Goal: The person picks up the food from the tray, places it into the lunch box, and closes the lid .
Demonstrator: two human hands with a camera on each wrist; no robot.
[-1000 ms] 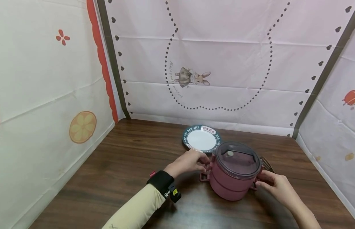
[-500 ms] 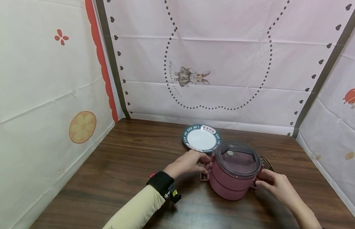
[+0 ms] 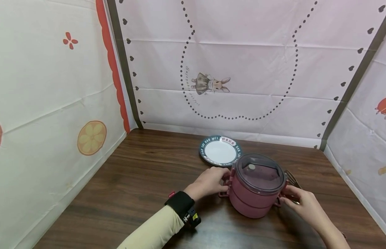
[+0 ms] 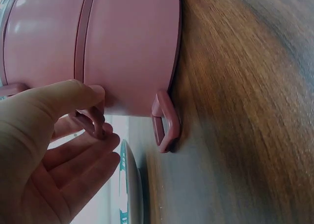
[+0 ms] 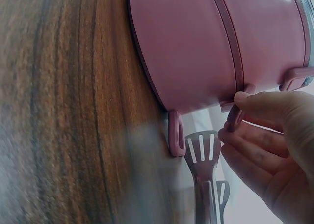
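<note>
A round, dusty-pink two-tier lunch box [image 3: 253, 200] stands upright on the table, its see-through grey lid [image 3: 259, 173] on top. On its left side, my left hand [image 3: 208, 185] pinches the upper-tier handle; thumb and curled fingers meet round that handle [image 4: 93, 121] in the left wrist view. Below it, the lower-tier handle [image 4: 167, 123] sticks out untouched. My right hand [image 3: 305, 204] grips the matching handle [image 5: 235, 117] on the opposite side, thumb on one face and fingertips behind. The lower right handle [image 5: 176, 134] is free of the fingers.
Behind the lunch box, to its left, lies a white plate [image 3: 219, 152] with a green lettered rim. A slotted metal utensil [image 5: 203, 157] lies beyond the right side, partly hidden. Patterned cloth walls [image 3: 242, 62] enclose the wooden table [image 3: 134, 180] at back and sides.
My left hand and wrist have shifted slightly toward me and to the right, its fingers closing in on the handle. The right hand and lunch box stay nearly still.
</note>
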